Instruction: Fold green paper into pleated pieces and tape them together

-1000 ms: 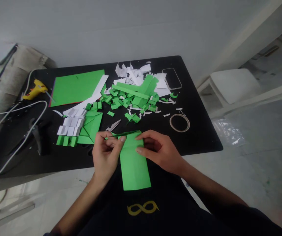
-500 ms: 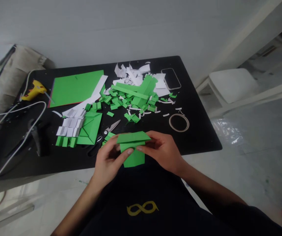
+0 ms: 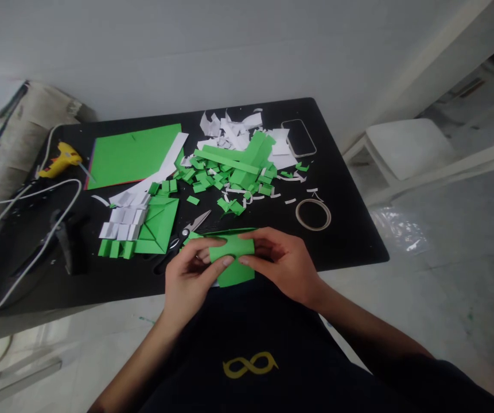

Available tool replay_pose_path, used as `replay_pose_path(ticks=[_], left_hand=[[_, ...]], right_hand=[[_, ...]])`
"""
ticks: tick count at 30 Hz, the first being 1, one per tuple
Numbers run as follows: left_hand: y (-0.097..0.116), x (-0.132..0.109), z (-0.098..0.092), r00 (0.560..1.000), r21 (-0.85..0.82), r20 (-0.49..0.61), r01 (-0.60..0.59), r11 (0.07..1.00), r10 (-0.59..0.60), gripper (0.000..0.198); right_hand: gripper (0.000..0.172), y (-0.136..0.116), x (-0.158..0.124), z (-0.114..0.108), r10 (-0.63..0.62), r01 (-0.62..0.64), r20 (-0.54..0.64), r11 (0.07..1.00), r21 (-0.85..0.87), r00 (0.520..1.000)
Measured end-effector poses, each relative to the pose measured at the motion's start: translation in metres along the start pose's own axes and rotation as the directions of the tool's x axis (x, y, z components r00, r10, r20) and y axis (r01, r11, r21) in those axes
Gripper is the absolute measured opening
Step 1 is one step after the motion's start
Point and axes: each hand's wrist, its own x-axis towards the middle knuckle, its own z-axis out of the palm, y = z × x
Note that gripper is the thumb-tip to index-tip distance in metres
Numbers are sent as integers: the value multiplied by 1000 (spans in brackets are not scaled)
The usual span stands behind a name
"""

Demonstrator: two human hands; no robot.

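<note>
at the near edge of the black bench, i have the left hand and right hand meeting on a folded green paper, fingers of both pinched tight on it. scissors lie just behind the left hand, handles partly hidden. bare bench opens right of the tape ring. the paper's folds are hard to make out.

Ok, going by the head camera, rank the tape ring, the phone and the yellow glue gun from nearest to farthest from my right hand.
1. Tape ring: just beyond the right hand, which holds the green paper, slightly to the right.
2. Phone: far right corner.
3. Yellow glue gun: far left edge.
</note>
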Motion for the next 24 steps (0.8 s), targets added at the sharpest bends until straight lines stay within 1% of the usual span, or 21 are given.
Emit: replay_pose_path(ticks=[3, 7, 11, 13, 17, 20, 24], left_hand=[[-3, -1, 0, 999, 19, -50, -1, 1000, 2, 16], [-8, -3, 0, 997, 69, -80, -17, 997, 22, 23], [-6, -1, 0, 997, 69, -71, -22, 997, 27, 34], [-4, 0, 1, 997, 55, -69, -25, 998, 29, 37], [-5, 0, 2, 997, 34, -68, -24, 999, 26, 39], [-8, -1, 1, 999, 22, -46, -29, 999, 30, 40], [-9, -1, 0, 997, 78, -38, -58, 995, 61, 35]], right_hand=[[34, 2, 0, 0, -3, 3, -4, 1000, 7, 1000], [35, 5, 0, 0, -10, 10, -17, 999, 35, 1000], [39, 6, -1, 0, -16, 16, -25, 1000, 17, 1000], [42, 6, -1, 0, -18, 19, -30, 1000, 12, 999], [39, 5, 0, 1, -35, 36, -60, 999, 21, 998], [38, 5, 0, 2, -49, 52, -73, 998, 43, 996], [38, 3, 0, 3, -33, 37, -86, 998, 48, 996]])
